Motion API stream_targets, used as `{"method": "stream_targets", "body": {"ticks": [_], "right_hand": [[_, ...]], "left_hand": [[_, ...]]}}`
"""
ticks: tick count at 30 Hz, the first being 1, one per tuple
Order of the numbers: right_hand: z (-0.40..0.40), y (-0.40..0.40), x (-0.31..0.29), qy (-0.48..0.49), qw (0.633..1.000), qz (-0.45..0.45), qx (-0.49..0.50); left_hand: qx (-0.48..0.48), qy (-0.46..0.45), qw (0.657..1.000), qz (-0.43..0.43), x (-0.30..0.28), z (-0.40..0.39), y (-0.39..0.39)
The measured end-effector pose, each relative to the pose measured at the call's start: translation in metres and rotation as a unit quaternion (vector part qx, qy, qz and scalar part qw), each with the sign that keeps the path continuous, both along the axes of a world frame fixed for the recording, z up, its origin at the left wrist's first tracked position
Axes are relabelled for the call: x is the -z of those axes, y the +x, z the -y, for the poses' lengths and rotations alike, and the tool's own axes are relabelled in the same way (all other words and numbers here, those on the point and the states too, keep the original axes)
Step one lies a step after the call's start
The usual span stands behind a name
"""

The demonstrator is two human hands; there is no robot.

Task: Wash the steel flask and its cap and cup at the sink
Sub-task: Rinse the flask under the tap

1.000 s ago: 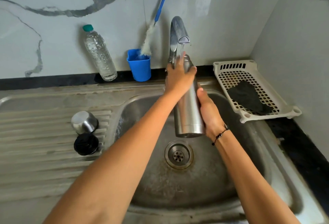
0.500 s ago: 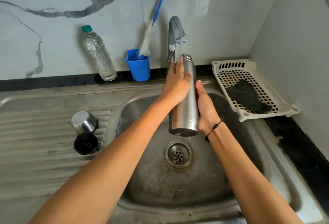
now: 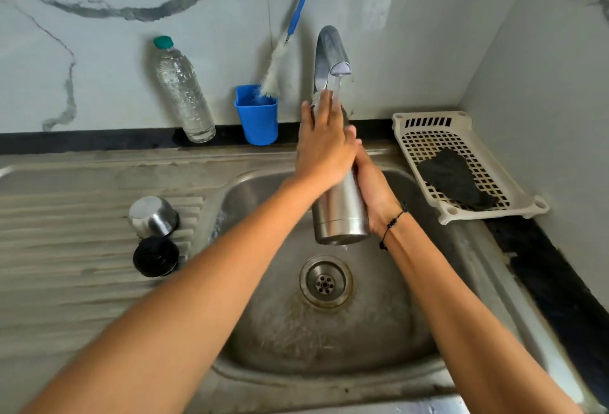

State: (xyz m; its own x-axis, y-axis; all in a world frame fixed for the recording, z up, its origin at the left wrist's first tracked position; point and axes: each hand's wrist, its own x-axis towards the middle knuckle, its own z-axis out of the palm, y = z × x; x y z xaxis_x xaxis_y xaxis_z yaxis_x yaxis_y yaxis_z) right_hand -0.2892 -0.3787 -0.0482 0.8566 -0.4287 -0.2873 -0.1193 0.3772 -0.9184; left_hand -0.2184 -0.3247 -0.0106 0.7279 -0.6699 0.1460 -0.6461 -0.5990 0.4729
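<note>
The steel flask (image 3: 339,212) stands upright over the sink basin (image 3: 412,331), its mouth under the running tap (image 3: 331,54). My right hand (image 3: 375,193) grips the flask's right side. My left hand (image 3: 324,146) lies flat against the upper left side of the flask with its fingers straight, covering the neck. Water drips from the flask's bottom. On the draining board to the left sit the steel cup (image 3: 153,216), upside down, and the black cap (image 3: 156,256) just in front of it.
A plastic water bottle (image 3: 183,90) and a blue holder (image 3: 257,115) with a bottle brush (image 3: 286,34) stand against the marble wall. A white perforated tray (image 3: 514,189) holding a dark cloth (image 3: 456,183) sits at the right. The drain (image 3: 325,282) lies below the flask.
My left hand slid down the flask's side and back up to the neck. The flask stayed under the tap, shifting slightly.
</note>
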Motion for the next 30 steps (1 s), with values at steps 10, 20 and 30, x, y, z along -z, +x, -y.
{"method": "stream_targets", "body": {"ticks": [10,20,30], "right_hand": [[0.004,0.008,0.002,0.02,0.999,0.018,0.034],[0.008,0.0,0.007,-0.017,0.998,0.029,0.054],[-0.015,-0.019,0.005,0.168,0.978,0.12,0.029]], "left_hand": [[0.075,-0.009,0.994,0.083,0.03,-0.03,-0.031],[0.046,-0.006,0.995,0.088,0.032,-0.02,-0.035],[-0.015,-0.312,0.874,-0.372,-0.006,-0.001,0.04]]}}
